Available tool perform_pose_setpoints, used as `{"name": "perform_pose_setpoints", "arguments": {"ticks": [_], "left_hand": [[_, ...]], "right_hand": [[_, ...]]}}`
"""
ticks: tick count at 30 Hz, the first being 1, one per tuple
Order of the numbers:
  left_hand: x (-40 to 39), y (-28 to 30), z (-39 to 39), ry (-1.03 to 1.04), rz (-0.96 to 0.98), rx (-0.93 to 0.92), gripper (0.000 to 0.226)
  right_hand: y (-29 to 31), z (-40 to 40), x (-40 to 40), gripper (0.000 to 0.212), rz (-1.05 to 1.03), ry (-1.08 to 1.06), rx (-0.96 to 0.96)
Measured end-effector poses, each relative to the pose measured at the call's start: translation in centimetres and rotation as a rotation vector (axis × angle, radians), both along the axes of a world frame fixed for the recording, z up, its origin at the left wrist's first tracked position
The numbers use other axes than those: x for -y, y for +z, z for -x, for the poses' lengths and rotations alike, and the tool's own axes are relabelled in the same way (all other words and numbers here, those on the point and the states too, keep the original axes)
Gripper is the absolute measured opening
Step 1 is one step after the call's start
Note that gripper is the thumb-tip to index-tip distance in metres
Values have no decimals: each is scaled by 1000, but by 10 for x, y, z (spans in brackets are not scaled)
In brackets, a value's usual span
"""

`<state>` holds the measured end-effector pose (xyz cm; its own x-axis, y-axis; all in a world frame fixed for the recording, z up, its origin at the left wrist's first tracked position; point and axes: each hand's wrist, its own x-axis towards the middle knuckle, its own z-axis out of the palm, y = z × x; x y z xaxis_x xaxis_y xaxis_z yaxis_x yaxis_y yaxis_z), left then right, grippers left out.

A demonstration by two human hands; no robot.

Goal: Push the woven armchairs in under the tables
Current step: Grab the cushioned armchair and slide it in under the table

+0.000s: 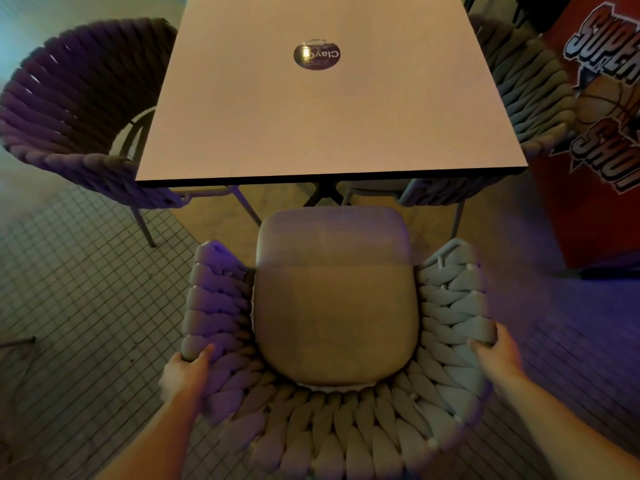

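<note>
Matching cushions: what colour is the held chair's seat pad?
Plain beige-tan seat pad, no pattern, under tinted light; head view.

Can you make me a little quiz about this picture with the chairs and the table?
1. True or false: both hands hold the near woven armchair.
2. What lies in the middle of the table? A) a round sticker B) a plate C) a cup
3. Is the near armchair's seat under the table yet?

Key:
1. True: the left hand and right hand grip its rim.
2. A, the round sticker.
3. No, it sits in front of the table's edge.
</note>
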<state>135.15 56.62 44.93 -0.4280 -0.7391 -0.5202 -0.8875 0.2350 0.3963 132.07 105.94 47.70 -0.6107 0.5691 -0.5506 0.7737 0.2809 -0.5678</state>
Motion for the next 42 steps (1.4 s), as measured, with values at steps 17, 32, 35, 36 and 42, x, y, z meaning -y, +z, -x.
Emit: {"name": "perform_pose_setpoints", "arguments": {"ticks": [17,32,35,36,42], "left_hand": [[-3,5,4,46,-36,-19,48],[-4,5,3,28,-57,-34,46],[-3,5,4,20,-80,-32,49],[-2,6,5,25,-98,-31,51],[2,6,3,60,-223,-70,53]], "right_hand": [[-9,3,-5,59,-10,10,32],[-11,3,-11,52,-9,35,30],[-9,6,-14,53,23,46,54],[-8,7,-16,54,32,45,65],[-9,2,-12,56,51,-12,81]]}}
